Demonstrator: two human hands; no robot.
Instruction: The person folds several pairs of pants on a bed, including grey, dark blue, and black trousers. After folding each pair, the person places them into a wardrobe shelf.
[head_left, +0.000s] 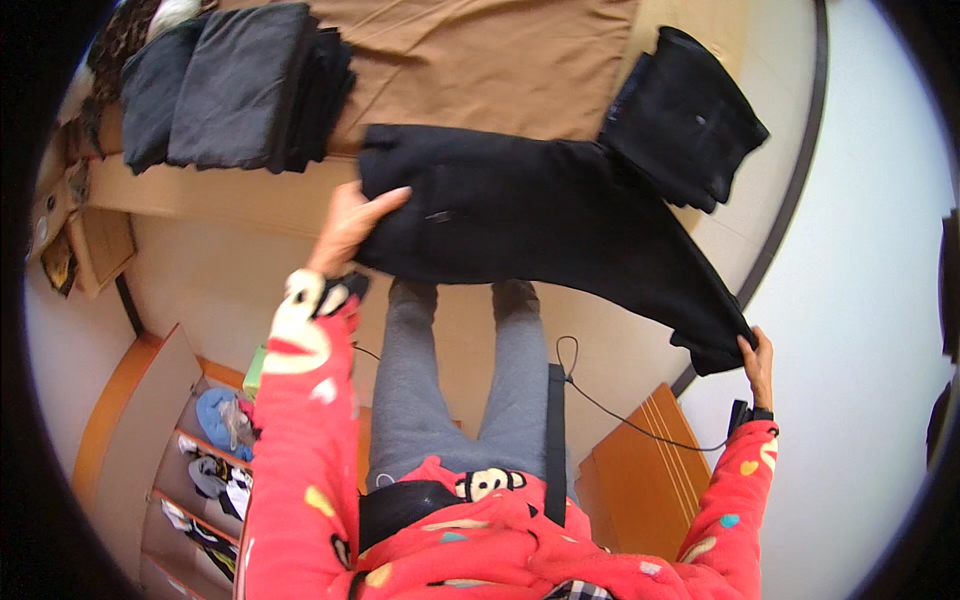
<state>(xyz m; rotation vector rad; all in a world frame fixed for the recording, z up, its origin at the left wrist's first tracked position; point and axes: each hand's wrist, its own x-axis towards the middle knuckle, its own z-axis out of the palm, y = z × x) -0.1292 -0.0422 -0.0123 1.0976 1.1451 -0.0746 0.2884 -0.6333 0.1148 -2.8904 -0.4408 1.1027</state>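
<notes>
A pair of black trousers (520,210) is stretched sideways between my two hands, over the near edge of the bed. My left hand (350,225) grips the wide end, thumb on top and the other fingers hidden behind the cloth. Lower down on the right, my right hand (758,365) pinches the narrow end of the trousers. The cloth sags a little between the hands, and a small light mark shows near the left end.
Dark folded clothes (240,90) are stacked at the bed's left, and more black folded clothes (685,120) lie at its right. A brown sheet (480,60) covers the bed. An open cabinet (140,440) with clothes stands lower left. A thin cable (630,425) loops beside my right arm.
</notes>
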